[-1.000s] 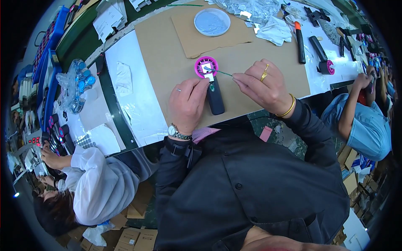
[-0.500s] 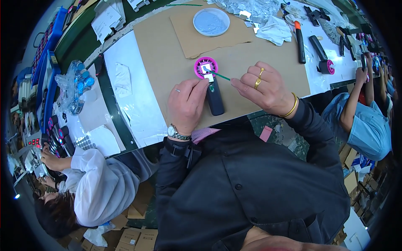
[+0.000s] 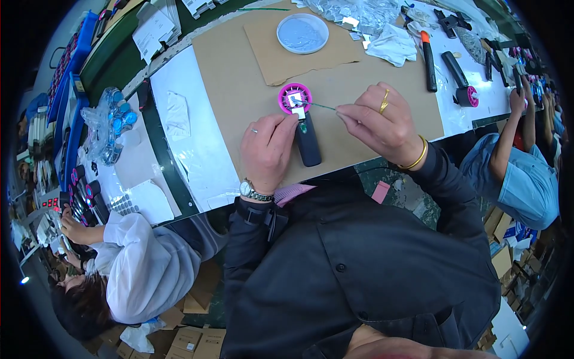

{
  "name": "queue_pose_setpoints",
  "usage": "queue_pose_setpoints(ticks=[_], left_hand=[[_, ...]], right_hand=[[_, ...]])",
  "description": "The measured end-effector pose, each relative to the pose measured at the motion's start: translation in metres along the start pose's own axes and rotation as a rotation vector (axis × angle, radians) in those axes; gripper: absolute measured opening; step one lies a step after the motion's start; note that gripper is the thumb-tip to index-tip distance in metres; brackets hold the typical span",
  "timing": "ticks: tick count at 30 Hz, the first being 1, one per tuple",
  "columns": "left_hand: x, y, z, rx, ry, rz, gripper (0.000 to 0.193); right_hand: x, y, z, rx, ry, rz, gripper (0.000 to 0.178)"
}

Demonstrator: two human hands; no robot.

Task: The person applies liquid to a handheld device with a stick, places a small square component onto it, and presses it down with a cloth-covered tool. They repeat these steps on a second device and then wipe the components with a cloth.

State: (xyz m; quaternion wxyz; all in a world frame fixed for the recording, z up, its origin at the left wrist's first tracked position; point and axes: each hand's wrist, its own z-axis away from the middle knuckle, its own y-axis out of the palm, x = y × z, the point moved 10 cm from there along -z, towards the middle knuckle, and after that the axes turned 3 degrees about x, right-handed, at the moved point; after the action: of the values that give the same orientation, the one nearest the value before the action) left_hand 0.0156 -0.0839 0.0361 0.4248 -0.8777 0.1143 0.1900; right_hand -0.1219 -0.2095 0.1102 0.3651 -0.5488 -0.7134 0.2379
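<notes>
A black-handled device with a round pink head (image 3: 309, 96) lies on the brown board, its dark handle (image 3: 308, 146) pointing toward me. A white square (image 3: 293, 98) shows inside the pink ring, and a small white tab (image 3: 299, 112) sits below it, over the top of the handle. My left hand (image 3: 266, 149) pinches that tab from the left, its fingers together. With thumb and fingers, my right hand (image 3: 382, 122) grips the end of a thin green stick (image 3: 321, 106). The stick slants left, its tip at the white square.
A round dish (image 3: 302, 33) of bluish-grey paste rests on a cardboard piece (image 3: 263, 51). To the right lie a white glove (image 3: 391, 45), an orange-tipped tool (image 3: 428, 63) and another pink-headed device (image 3: 466, 96). Co-workers sit left (image 3: 149, 257) and right (image 3: 517, 173).
My right hand has shifted slightly to the right and up with the stick, which now lies flatter. The left hand stays at the tab.
</notes>
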Motion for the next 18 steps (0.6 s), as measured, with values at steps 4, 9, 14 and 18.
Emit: queue_pose_setpoints(ticks=[4,9,14,18], left_hand=[[0.002,0.0,0.001,-0.001,-0.012,-0.004,0.028],[0.001,-0.003,-0.004,-0.017,-0.016,0.004,0.025],[0.001,-0.006,-0.006,-0.046,-0.018,0.003,0.024],[0.0,-0.007,-0.009,-0.059,-0.019,0.003,0.023]], right_hand=[[-0.006,-0.001,0.003,-0.014,0.024,-0.035,0.03],[-0.005,-0.01,0.004,-0.041,0.016,-0.074,0.031],[-0.001,-0.001,0.011,0.016,-0.033,-0.068,0.033],[0.002,0.002,0.015,0.039,-0.093,-0.043,0.035]])
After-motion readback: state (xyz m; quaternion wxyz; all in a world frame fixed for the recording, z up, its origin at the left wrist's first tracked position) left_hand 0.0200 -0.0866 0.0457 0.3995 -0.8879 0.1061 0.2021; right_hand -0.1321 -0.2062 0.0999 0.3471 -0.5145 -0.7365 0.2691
